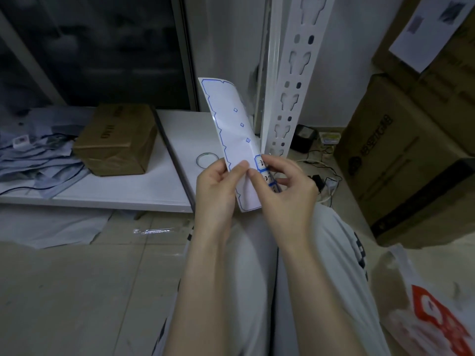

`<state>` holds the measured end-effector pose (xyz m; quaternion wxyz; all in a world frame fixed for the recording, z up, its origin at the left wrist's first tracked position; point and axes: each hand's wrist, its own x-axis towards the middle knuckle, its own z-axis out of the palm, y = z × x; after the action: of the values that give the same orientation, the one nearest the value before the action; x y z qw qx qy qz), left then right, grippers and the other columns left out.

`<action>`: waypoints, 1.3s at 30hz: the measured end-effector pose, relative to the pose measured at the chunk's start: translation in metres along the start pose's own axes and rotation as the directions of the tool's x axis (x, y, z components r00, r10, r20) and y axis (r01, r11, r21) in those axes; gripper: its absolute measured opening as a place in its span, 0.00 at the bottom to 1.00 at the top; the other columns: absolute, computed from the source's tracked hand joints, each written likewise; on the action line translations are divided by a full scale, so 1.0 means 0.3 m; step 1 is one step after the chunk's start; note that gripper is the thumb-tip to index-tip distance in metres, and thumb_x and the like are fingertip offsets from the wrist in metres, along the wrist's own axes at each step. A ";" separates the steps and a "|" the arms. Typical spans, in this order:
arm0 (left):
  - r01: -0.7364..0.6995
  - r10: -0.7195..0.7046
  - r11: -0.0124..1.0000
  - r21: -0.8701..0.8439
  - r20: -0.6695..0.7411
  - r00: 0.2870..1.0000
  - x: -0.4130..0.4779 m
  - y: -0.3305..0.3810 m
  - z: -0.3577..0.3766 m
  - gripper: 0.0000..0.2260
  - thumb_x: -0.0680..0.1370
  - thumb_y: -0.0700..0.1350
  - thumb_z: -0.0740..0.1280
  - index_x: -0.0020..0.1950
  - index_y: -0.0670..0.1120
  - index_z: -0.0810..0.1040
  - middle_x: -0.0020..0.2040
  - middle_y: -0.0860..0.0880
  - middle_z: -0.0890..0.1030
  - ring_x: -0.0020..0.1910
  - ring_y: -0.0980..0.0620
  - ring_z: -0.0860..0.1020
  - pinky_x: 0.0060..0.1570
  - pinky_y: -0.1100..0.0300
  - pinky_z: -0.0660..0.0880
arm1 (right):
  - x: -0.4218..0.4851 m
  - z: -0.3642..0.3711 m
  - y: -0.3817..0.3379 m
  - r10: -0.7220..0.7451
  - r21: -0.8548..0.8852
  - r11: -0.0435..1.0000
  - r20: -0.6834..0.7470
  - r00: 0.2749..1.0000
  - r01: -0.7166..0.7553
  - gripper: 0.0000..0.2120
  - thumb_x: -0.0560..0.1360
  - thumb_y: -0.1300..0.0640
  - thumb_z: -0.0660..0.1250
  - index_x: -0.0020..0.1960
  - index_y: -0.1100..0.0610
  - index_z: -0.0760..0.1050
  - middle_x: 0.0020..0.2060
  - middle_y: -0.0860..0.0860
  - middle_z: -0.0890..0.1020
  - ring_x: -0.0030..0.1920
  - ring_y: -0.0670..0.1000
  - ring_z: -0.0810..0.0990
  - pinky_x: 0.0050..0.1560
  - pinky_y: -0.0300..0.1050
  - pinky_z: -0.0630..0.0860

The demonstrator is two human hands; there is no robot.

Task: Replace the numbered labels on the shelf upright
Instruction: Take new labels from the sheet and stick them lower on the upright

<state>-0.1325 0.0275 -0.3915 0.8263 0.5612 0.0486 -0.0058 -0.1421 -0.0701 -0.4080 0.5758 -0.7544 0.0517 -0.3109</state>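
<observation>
Holding the label sheet [231, 124] upright just in front of the shelf upright [290, 80], you keep it near where the labels go, which looks like the reason for the pose; sheet is centre scene, mostly blank backing with blue outlines, so I judge most labels are already used; the remaining numbered labels [262, 164] sit at its lower right edge, digits too small to read; left grip [218, 186] is clamped on the sheet's lower left edge, thumb on the front, fingers curled behind, probably steadying it; right grip [288, 191] pinches the right edge at those labels, thumb meeting your left thumb; likely picking a corner to peel, but whether a label has lifted I cannot tell; upright is white with slotted holes, no label visible on its facing side.

Containers: brown box [115, 140] sits closed on the low white board [159, 186] at the left, contents hidden; a tape ring [207, 159] lies on the same board just left of your grips; loose blue-grey sheets [38, 160] pile at far left; stacked cartons [401, 155] stand at the right, all shut, contents not shown; white bag with red print [431, 317] slumps near right on the floor, contents not clear.
</observation>
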 end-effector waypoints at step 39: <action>0.038 -0.035 0.993 0.108 -0.025 0.999 -0.028 0.024 0.011 0.08 0.81 0.42 0.65 0.53 0.39 0.81 0.53 0.36 0.83 0.50 0.43 0.82 0.58 0.42 0.77 | -0.004 -0.006 -0.021 0.213 0.181 0.955 0.128 0.969 -0.234 0.09 0.76 0.61 0.71 0.46 0.47 0.83 0.41 0.46 0.86 0.44 0.48 0.84 0.43 0.42 0.80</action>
<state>-0.1402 0.0268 -0.3829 0.7936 0.6044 0.0678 -0.0172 -0.1459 -0.0689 -0.4025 0.6802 -0.6994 0.0753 -0.2063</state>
